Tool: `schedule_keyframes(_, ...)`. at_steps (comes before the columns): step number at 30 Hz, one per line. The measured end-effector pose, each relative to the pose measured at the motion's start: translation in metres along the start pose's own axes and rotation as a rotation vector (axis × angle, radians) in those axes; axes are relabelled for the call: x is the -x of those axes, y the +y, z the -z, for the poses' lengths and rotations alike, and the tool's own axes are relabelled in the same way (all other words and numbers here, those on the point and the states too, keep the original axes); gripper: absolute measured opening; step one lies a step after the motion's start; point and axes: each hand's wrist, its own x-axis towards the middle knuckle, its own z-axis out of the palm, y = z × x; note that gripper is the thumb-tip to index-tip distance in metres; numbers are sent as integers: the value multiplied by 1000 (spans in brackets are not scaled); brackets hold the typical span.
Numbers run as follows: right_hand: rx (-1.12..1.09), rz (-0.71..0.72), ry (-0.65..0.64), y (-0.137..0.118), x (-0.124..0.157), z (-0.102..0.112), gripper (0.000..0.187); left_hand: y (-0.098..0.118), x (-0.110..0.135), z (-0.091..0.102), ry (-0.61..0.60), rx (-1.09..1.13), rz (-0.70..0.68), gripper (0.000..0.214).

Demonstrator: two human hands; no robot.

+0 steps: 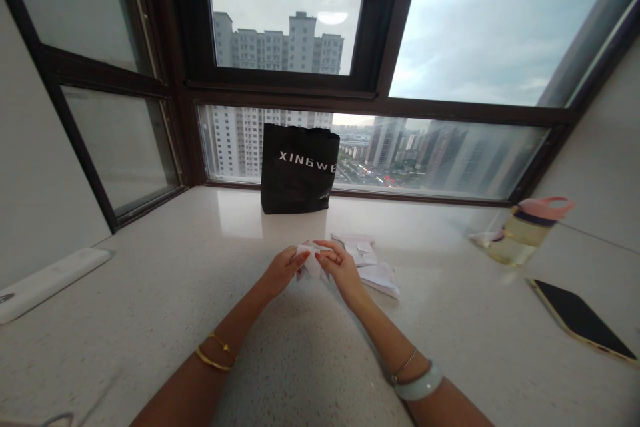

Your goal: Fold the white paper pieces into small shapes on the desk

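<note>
Folded paper: a small white folded paper [311, 260] was held just above the tabletop [175, 267], at the middle of the view, between the two hands
Left hand: the left hand [283, 270] pinched the paper's left edge, fingers curled in and thumb on top, nails painted red
Right hand: the right hand [340, 267] pinched the paper's right side, its fingertips pressed together and meeting those of the left hand over the paper
Wrists: two thin gold bangles [215, 353] sat on the left forearm; a pale bangle [420, 383] and a fine chain sat on the right wrist
Paper pile: more white folded sheets [373, 263] lay flat on the tabletop just beside the right hand, on its far right side
Black bag: a black bag [299, 170] with white lettering stood upright behind the hands, against the window [500, 27]
Bottle: a clear bottle [525, 230] with a pink lid and yellowish liquid stood well apart to the right
Phone: a dark phone [580, 317] lay flat, screen up, near the bottle and closer to the person
Power strip: a white power strip [50, 280] lay at the far left edge of the tabletop
</note>
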Motion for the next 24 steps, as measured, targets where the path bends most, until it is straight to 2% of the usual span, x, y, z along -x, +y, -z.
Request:
schedule_keyframes(4,-48,-28,-1,1,1,-2,38,-5,0,-2,17,-68,2,48)
schedule_keyframes(10,-116,-71,-18,6,0,-1,34,-16,-2,-3,179,-292,-12,54)
schedule_keyframes(13,-139,-92,-28,7,0,0,33,-18,-3,-2,211,-357,-6,54)
schedule_keyframes(16,-149,-107,-38,6,0,0,34,-16,-2,-1,160,-315,-36,55)
schedule_keyframes(19,-155,-116,-60,5,1,0,32,-13,0,-2,40,-176,-68,52)
schedule_keyframes(21,-155,-115,-66,4,2,-2,30,-11,1,-4,-30,-72,-55,49)
schedule_keyframes(24,-163,-98,-64,5,3,-3,31,-11,1,-8,-62,49,-8,47)
